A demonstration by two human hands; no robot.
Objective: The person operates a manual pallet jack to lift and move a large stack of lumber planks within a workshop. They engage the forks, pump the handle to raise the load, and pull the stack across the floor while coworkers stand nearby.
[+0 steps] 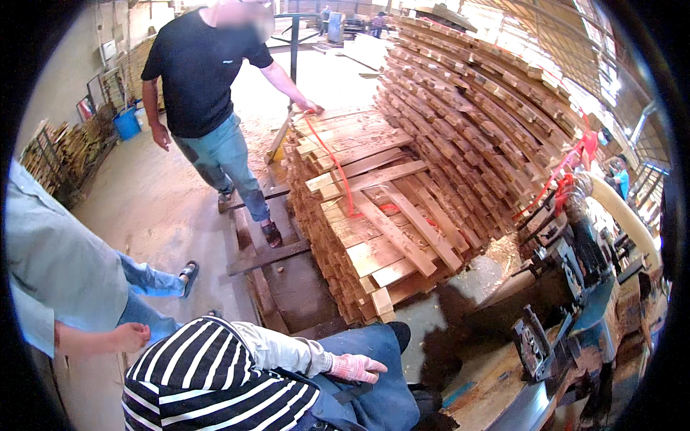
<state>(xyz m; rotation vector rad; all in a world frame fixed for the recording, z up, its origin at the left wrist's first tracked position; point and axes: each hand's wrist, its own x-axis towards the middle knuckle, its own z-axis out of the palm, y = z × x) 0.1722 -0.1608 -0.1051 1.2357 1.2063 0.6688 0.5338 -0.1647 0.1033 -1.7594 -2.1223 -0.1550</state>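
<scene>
At six o'clock, the pink-and-white gloved left hand (357,368) is resting on the lap's blue cloth (392,391), its grip impossible to tell; a dusty grey floor (147,194) is spreading toward ten, rough tan wooden planks (381,241) are lying layered toward twelve, a ragged-ended timber stack (481,136) standing at one

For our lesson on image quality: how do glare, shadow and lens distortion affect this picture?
All in the head view: glare bleaches the far floor; deep shadow lies beside the machine; fisheye distortion bows the rows of the tall plank stack inside a black rim.
</scene>
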